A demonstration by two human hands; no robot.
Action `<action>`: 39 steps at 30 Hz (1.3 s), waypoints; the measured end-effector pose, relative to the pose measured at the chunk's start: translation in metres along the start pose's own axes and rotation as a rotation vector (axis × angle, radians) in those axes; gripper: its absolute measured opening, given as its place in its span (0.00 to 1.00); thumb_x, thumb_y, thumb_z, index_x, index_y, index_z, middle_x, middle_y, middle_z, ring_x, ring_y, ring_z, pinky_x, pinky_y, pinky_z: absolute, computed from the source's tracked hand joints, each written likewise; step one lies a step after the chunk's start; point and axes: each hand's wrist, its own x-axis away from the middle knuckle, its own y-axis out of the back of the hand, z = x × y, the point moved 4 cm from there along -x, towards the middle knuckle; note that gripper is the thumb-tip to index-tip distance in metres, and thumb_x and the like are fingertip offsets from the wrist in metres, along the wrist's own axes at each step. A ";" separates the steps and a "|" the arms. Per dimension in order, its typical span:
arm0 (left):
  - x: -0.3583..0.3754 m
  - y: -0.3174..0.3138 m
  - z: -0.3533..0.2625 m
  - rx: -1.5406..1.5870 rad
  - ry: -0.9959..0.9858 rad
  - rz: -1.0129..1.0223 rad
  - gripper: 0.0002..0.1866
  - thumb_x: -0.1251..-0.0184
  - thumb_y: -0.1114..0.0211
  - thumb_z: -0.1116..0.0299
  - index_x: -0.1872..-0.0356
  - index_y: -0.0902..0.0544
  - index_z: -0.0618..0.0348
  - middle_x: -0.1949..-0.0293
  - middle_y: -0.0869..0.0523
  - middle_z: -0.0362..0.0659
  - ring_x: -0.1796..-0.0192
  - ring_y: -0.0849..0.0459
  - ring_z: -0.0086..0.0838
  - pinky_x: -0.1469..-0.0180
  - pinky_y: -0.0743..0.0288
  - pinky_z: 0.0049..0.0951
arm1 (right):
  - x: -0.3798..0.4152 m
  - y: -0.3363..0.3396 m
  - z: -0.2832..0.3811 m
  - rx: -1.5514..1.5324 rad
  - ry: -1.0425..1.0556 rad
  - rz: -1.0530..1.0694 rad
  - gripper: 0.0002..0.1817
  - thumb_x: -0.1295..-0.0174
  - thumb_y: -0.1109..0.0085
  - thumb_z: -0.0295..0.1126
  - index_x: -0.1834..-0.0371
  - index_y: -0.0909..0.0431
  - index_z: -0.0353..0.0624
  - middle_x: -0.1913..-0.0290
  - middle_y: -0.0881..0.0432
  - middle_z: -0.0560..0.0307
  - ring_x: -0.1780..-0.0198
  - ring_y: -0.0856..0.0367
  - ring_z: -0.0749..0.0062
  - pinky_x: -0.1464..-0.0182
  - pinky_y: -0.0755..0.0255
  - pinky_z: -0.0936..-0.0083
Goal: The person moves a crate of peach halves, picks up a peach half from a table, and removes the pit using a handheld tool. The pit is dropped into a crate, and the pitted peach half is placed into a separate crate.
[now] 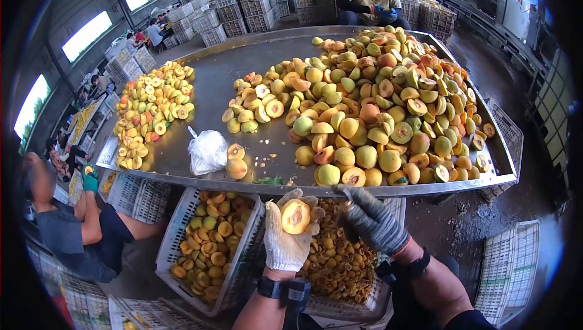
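Cradling a fruit half point(296, 216), the left hand point(284, 244), in a pale knitted glove, bends its thumb and fingers around the sides, pressed against the skin. The half sits above the near edge of the metal table point(212, 75), its cut face turned up. That face is round and moist-looking, with a yellow-orange ring of flesh and a browner oval centre; whether the centre is stone or hollow I cannot tell.

Just to the right is the right hand point(375, 220), in a grey glove with an orange cuff edge, apart from the fruit. Its fingers are bent and partly hidden, so I cannot tell whether they pinch anything. Dark wristbands point(271, 287) circle both wrists; any lettering on them is too small to read.

Below the hands, a crate point(172, 236) at left holds larger fruit pieces, and a second crate point(398, 207) at right holds small brownish-orange ones. On the table, a large heap of yellow, green and reddish fruit point(376, 105) fills the right side, and a smaller pile point(155, 111) lies at far left. Near the front edge rests a crumpled white plastic bag point(207, 152).
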 end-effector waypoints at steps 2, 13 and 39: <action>0.002 -0.005 0.001 -0.037 -0.025 0.027 0.30 0.25 0.48 0.39 0.43 0.22 0.57 0.49 0.16 0.50 0.52 0.16 0.41 0.57 0.20 0.32 | 0.003 -0.008 -0.002 0.227 0.135 -0.008 0.22 0.24 0.49 0.37 0.30 0.32 0.43 0.64 0.20 0.61 0.66 0.22 0.75 0.60 0.25 0.78; 0.002 -0.018 0.010 -0.808 -0.401 -0.072 0.24 0.21 0.49 0.52 0.41 0.26 0.64 0.47 0.16 0.52 0.46 0.17 0.36 0.42 0.22 0.34 | 0.009 -0.026 -0.007 0.779 0.445 -0.215 0.24 0.34 0.40 0.33 0.36 0.33 0.39 0.63 0.16 0.43 0.63 0.15 0.44 0.62 0.21 0.57; -0.001 -0.004 0.021 -0.349 -0.310 -0.113 0.20 0.21 0.47 0.53 0.49 0.22 0.62 0.52 0.15 0.48 0.51 0.17 0.33 0.44 0.23 0.34 | 0.001 -0.055 -0.030 1.001 0.216 -0.229 0.24 0.33 0.44 0.38 0.41 0.31 0.31 0.69 0.17 0.42 0.70 0.17 0.47 0.69 0.24 0.56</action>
